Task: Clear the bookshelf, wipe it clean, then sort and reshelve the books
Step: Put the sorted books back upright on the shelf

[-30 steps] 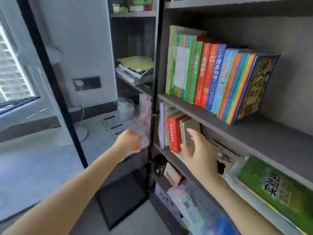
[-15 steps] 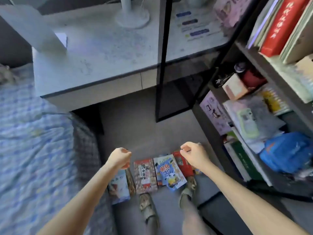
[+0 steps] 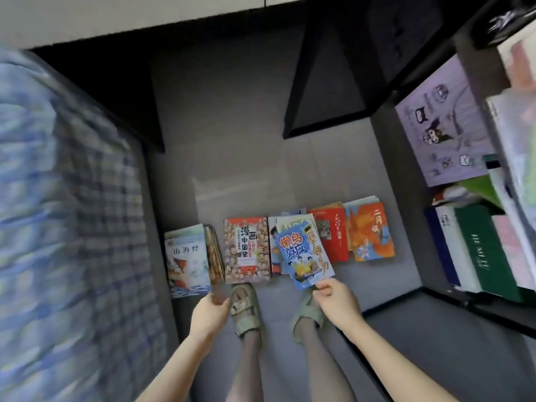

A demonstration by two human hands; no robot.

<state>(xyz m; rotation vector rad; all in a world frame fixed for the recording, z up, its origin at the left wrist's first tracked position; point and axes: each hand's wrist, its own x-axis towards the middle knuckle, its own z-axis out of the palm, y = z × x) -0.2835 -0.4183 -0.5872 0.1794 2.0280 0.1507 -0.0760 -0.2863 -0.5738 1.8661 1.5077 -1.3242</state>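
Both arms extended down toward the book row (image 3: 249, 250) on the floor (image 3: 232, 169). Right hand (image 3: 336, 297) pinches the blue book (image 3: 298, 256) by its near corner. Left hand (image 3: 208, 311) curled; whether it holds anything, cannot tell.

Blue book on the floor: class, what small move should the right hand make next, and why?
Probably turn the blue book straight and release it. The right hand seems to pinch its near corner. The book lies askew on its pile and overhangs the row of books on the floor, whose other covers sit roughly square.
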